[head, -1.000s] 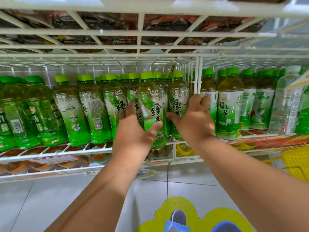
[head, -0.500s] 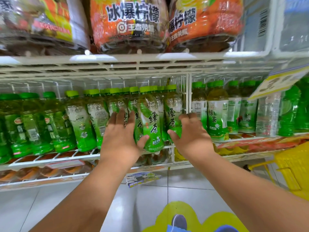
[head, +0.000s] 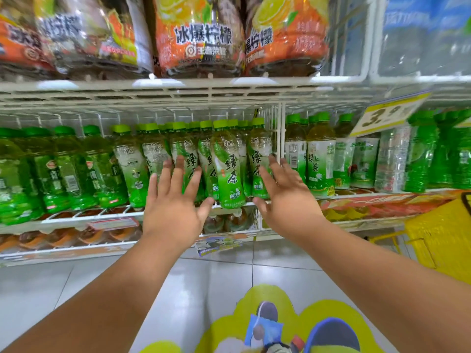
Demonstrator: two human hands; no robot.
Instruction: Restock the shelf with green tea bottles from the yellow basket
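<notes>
A row of green tea bottles stands on the white wire shelf point(head: 76, 220), with one front bottle point(head: 228, 164) leaning slightly between my hands. My left hand point(head: 175, 205) hovers just left of it, fingers spread, holding nothing. To the right of that bottle my right hand point(head: 285, 197) is open too, its fingertips in front of the neighbouring bottle point(head: 258, 159). The yellow basket point(head: 438, 240) sits at the right edge below shelf level; its inside is hidden.
Large orange lemon-drink bottles point(head: 198, 39) fill the shelf above. A white wire divider point(head: 280, 133) separates more green bottles point(head: 318, 159) on the right. A yellow price tag point(head: 384, 115) hangs at upper right. Grey tiled floor with a yellow sticker point(head: 280, 322) lies below.
Both hands have let go of the front bottles and drawn back with fingers spread. The view has tilted up, bringing the upper shelf into sight.
</notes>
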